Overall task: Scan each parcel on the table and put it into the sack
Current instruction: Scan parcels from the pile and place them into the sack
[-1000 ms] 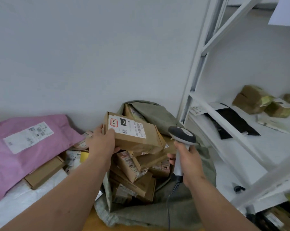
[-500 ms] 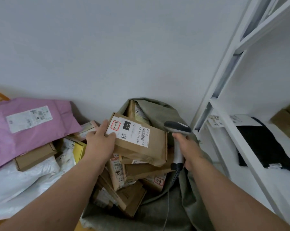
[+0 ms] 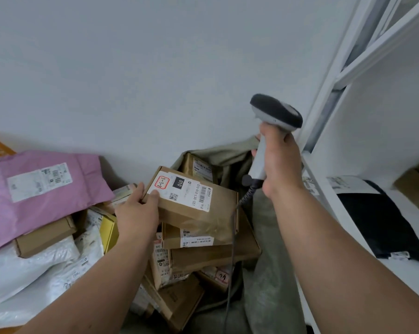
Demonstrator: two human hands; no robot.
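Observation:
My left hand (image 3: 137,210) grips the left end of a brown cardboard parcel (image 3: 210,213) with a white label marked 010. The parcel lies on top of several other brown boxes piled in the open grey-green sack (image 3: 268,273). My right hand (image 3: 279,162) holds a grey corded barcode scanner (image 3: 274,114) raised above the sack's right edge; it also seems to pinch the sack's rim. The scanner's head points left, above the parcel. Left of the sack lie a pink mailer bag (image 3: 42,186), a small brown box (image 3: 44,237), a yellow box (image 3: 108,231) and white plastic bags (image 3: 27,273).
A white wall stands close behind the pile. A white metal shelf frame (image 3: 333,68) rises on the right, its shelf holding a black bag (image 3: 377,220) and a brown box (image 3: 418,186). The scanner's cable (image 3: 232,249) hangs down across the sack.
My right hand has lifted the scanner up and to the right, away from the parcel. The labelled parcel has settled lower onto the boxes in the sack. The view has tilted left.

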